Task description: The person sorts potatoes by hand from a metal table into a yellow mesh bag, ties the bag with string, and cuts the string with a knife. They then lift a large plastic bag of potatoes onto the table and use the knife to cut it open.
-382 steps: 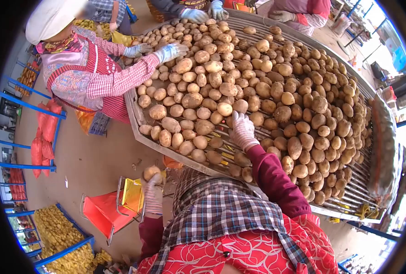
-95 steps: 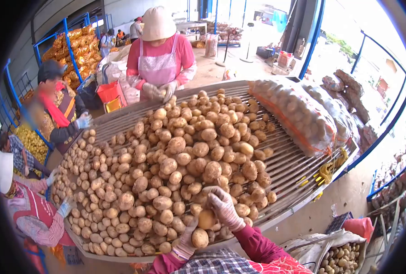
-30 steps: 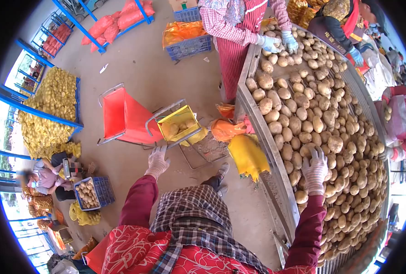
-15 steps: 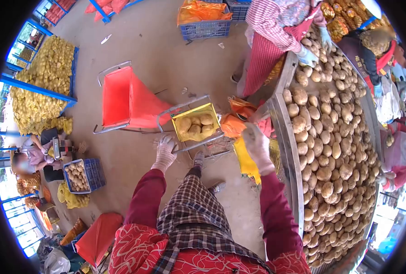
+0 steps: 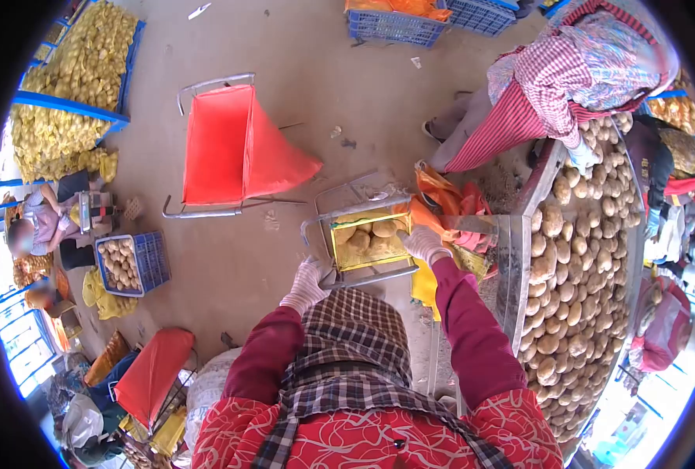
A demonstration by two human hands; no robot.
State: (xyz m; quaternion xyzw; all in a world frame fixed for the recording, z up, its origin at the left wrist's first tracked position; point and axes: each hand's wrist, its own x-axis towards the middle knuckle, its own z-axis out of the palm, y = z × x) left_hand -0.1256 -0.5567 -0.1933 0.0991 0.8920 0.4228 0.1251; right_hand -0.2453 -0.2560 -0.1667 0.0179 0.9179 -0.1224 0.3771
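Observation:
A metal frame [image 5: 316, 224] holds a yellow mesh bag [image 5: 367, 258] with potatoes [image 5: 367, 234] in it, right in front of me on the floor. My left hand [image 5: 307, 285], in a white glove, grips the near left corner of that frame. The gloved fingers of my right hand [image 5: 424, 245] close on the bag's right edge. To my right stands the sorting table [image 5: 513, 258], covered with several potatoes [image 5: 554, 297].
An empty red bag on its own frame [image 5: 230, 148] stands further left. A blue crate of potatoes [image 5: 128, 262] sits on the floor beside a crouching person [image 5: 38, 227]. Another worker in a striped apron [image 5: 551, 86] stands at the table. Yellow bagged potatoes [image 5: 66, 78] are piled far left.
My right hand left the table and came down to the yellow bag's right edge. My left hand closed on the frame's corner. My view tilted further down over the bag.

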